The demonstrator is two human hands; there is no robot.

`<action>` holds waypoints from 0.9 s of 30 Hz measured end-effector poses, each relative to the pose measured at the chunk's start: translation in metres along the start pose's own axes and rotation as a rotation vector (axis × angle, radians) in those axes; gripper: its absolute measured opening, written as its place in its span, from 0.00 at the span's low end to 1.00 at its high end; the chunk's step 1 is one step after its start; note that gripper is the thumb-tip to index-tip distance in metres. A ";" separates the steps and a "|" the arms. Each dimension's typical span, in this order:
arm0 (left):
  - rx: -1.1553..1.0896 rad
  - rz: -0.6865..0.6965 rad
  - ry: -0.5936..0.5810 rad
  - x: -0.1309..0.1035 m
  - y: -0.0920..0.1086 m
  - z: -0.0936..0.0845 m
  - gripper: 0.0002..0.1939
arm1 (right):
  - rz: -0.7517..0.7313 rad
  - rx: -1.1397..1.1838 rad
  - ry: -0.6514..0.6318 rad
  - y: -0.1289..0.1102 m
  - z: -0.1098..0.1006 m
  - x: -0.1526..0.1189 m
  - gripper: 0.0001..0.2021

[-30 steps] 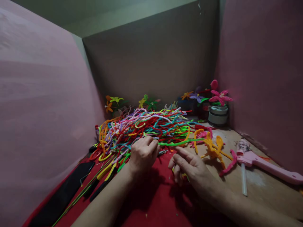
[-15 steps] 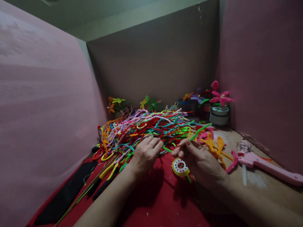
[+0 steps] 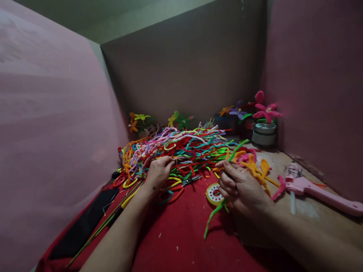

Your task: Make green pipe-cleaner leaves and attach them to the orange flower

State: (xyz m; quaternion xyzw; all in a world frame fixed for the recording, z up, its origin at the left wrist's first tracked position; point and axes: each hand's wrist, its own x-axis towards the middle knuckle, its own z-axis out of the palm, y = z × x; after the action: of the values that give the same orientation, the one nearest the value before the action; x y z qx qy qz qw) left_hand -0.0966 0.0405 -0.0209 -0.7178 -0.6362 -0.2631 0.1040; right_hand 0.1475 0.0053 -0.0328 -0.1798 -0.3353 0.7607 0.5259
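A bright green pipe cleaner [image 3: 211, 223] is pinched in my right hand [image 3: 241, 185]; one end sticks up past the fingertips and the other hangs down toward the red cloth. My left hand [image 3: 159, 172] is at the near edge of a heap of colourful pipe cleaners [image 3: 184, 145], its thumb and fingers drawn together. What lies between those fingertips is too small to make out. Scissors [image 3: 190, 180] with red and yellow handles rest beside the left hand. Partly behind the right hand is a yellow and white tape roll [image 3: 213, 194].
A pink glue gun [image 3: 320, 194] lies on the right, near orange pipe-cleaner petals [image 3: 262, 170]. A grey pot [image 3: 263, 134] bears a pink flower [image 3: 266, 112]. On the left are a black flat object [image 3: 85, 223] and thin green stems [image 3: 99, 232]. Walls close in both sides.
My left hand has let go of the green pipe cleaner and moved left to the heap, uncovering the scissors. My right hand keeps the pipe cleaner, whose lower end now hangs down.
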 end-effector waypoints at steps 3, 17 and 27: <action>-0.041 0.052 -0.047 -0.001 0.005 0.003 0.08 | 0.042 0.031 0.004 0.003 -0.003 0.001 0.08; 0.201 0.207 -0.327 -0.010 0.015 0.013 0.07 | 0.171 0.084 0.059 0.004 -0.005 0.002 0.06; -0.264 0.437 -0.251 -0.017 0.038 -0.009 0.09 | 0.130 0.022 -0.005 0.023 0.001 0.000 0.11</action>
State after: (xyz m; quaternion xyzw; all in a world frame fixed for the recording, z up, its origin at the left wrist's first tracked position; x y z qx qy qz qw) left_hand -0.0624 0.0153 -0.0147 -0.8722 -0.4345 -0.2241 -0.0156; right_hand 0.1313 -0.0001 -0.0483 -0.1936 -0.3156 0.7974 0.4765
